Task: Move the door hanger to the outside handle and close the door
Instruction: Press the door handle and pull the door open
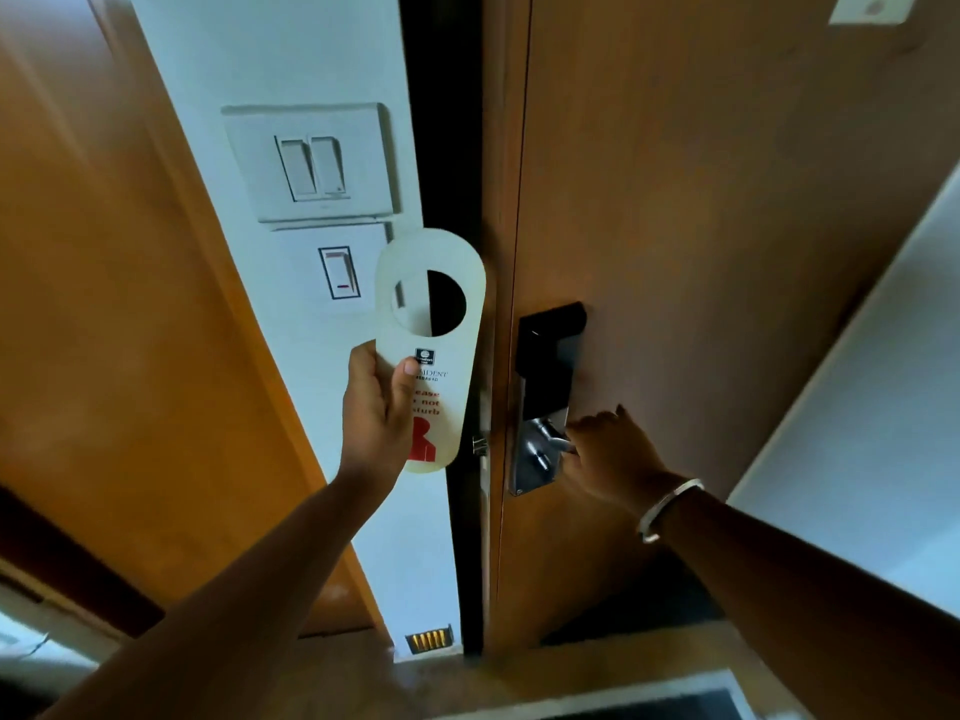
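White door hanger (pixel 431 350) beside door (pixel 727 200) edge

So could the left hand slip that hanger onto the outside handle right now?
Probably not yet. The left hand holds the door hanger up by the dark gap, but the door looks barely ajar, and the outside handle is hidden behind it. The right hand grips the inside handle.

Landmark: door (pixel 727 252). Lock plate (pixel 545 397) is sitting on door near its left edge, w/ handle (pixel 550 441) at plate's lower part. Right hand (pixel 610 454) is resting on handle. Left of door edge, door hanger (pixel 434 324) is hanging in left hand (pixel 376 413), in front of the gap. Switch panels (pixel 311 163) are sitting further left, on wall.
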Action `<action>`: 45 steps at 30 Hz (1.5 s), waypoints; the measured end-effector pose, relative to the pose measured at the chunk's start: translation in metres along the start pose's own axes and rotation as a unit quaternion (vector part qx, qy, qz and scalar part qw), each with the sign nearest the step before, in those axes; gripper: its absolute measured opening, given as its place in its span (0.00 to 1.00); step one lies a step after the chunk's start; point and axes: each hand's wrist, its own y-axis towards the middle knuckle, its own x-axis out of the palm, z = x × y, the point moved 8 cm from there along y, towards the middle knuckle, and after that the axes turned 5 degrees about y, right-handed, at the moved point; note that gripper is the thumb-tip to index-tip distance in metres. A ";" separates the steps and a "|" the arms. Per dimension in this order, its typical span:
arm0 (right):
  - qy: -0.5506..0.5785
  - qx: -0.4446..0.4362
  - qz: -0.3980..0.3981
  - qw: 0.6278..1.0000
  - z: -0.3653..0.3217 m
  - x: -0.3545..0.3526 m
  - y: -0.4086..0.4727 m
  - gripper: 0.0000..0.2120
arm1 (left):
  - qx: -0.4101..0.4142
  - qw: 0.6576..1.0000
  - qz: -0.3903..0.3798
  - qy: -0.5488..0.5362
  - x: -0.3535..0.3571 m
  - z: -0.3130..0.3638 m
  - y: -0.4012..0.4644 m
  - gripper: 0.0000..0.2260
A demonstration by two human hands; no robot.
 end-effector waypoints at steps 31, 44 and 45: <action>-0.214 -0.088 0.073 0.970 -0.113 -0.207 -0.202 0.19 | -0.035 0.944 -0.327 -0.016 0.150 -0.030 -0.111 0.06; -0.510 0.195 -0.243 0.802 0.017 -0.229 -0.192 0.49 | 0.013 0.893 -0.440 -0.093 0.229 -0.003 -0.143 0.36; -0.514 0.213 -0.257 0.790 0.029 -0.231 -0.200 0.51 | 0.018 0.885 -0.457 -0.088 0.238 0.004 -0.149 0.41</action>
